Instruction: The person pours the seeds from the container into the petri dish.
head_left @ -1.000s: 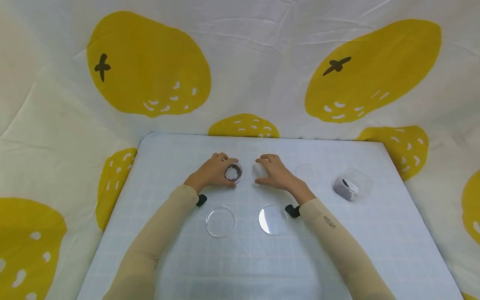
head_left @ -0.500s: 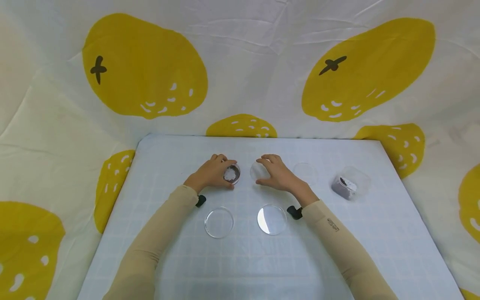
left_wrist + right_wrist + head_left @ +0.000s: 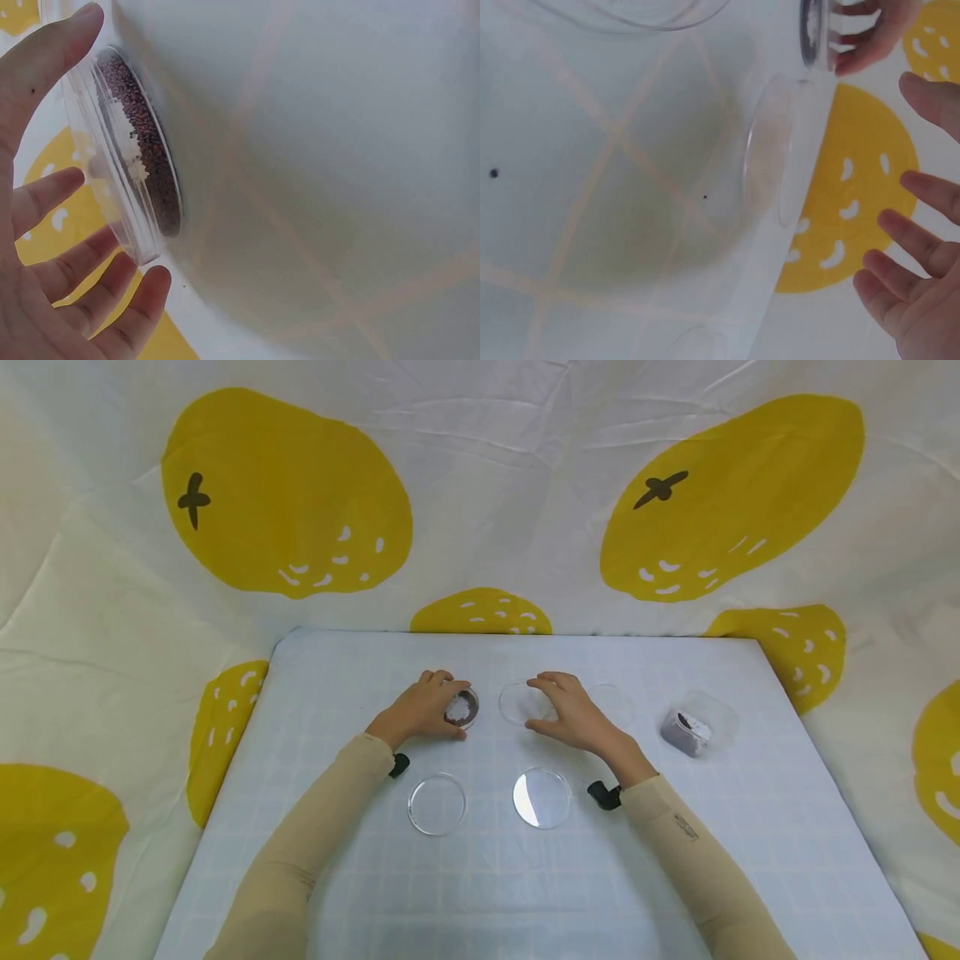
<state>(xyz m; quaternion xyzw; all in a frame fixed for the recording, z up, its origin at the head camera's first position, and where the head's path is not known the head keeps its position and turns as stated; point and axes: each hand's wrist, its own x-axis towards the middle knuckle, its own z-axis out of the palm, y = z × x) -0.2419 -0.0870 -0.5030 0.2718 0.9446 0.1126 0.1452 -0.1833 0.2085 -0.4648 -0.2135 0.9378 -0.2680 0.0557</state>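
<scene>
Grain-filled dish [image 3: 461, 708] sits on the white table [image 3: 480, 893], a band of cloth separating it from the far edge at 12 o'clock. The left hand [image 3: 423, 706] is at its 9 o'clock, thumb and fingers spread round the rim; I cannot tell whether they press it. At the dish's 3 o'clock, across a narrow gap, lies a clear dish [image 3: 517, 703]. The right hand [image 3: 567, 714] hovers at that one's 3 o'clock, fingers loosely spread, holding nothing. Farther toward 3 o'clock, a faint disc [image 3: 617, 700] and a clear box [image 3: 722, 720] narrow the room; beyond the box, cloth runs to the table's right edge. Toward 6 o'clock, open cloth separates both hands from two near dishes [image 3: 542, 797]. Compared with half a second ago, the right hand is farther toward 3 o'clock, uncovering more of the clear dish; the left hand stays put.
</scene>
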